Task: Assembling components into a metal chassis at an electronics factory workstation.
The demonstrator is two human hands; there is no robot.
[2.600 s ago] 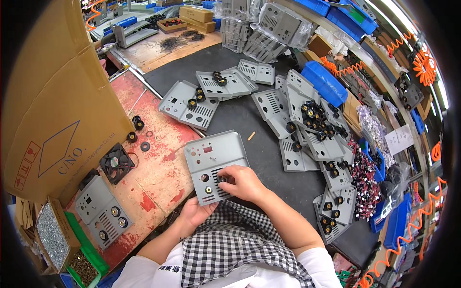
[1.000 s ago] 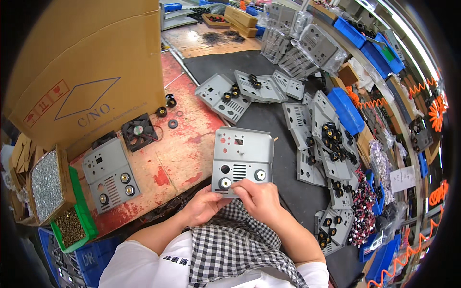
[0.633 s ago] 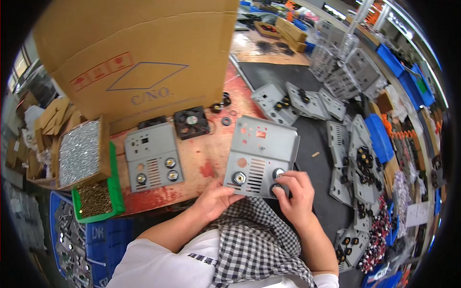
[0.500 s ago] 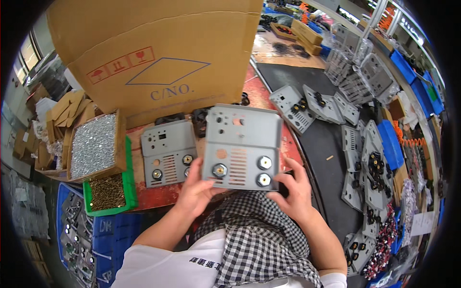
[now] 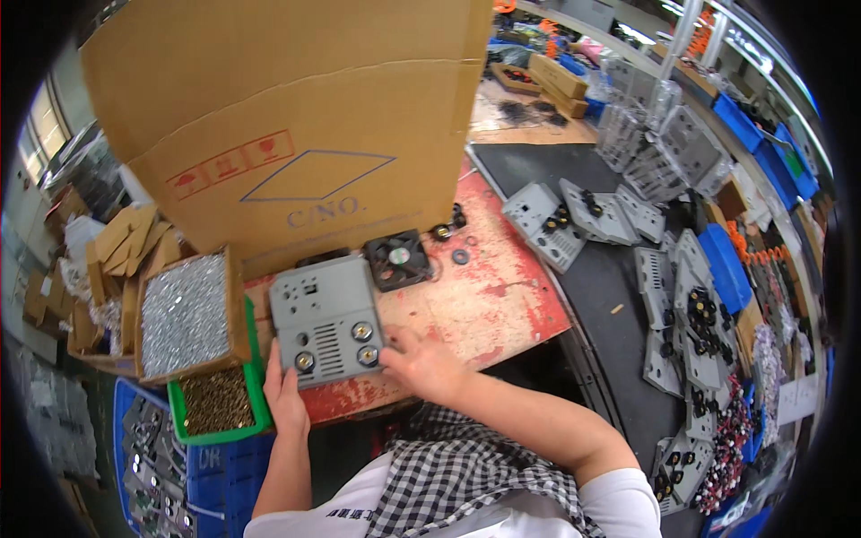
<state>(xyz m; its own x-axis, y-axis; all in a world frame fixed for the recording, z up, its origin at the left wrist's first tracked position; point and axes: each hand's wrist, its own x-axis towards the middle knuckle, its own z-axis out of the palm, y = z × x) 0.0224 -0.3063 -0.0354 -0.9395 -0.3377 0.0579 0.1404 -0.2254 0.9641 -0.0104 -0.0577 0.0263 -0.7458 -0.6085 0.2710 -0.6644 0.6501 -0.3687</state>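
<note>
A person's two hands bring a gray metal panel (image 5: 336, 309) to the left end of a red-worn table (image 5: 484, 327), its lower side close to the near edge; half a second ago it was held out before the checkered apron (image 5: 430, 462). The left hand (image 5: 287, 403) grasps the panel's left side by the near corner, fingers stretched along it, while the right hand (image 5: 426, 363) grips the opposite side with bent fingers beside the lower of two nut-topped fittings (image 5: 368, 356). A third fitting (image 5: 305, 361) sits by the left hand. The change suggests a move from handling to placing, with all three fittings already seated. A similar panel that showed at this spot earlier is now hidden, so this one is probably over it, though blur leaves unclear whether they touch. A black fan (image 5: 397, 260) lies just beyond the panel's right side, below a cardboard box (image 5: 278, 108); a green bin (image 5: 221, 438) stands off the table's left end.
</note>
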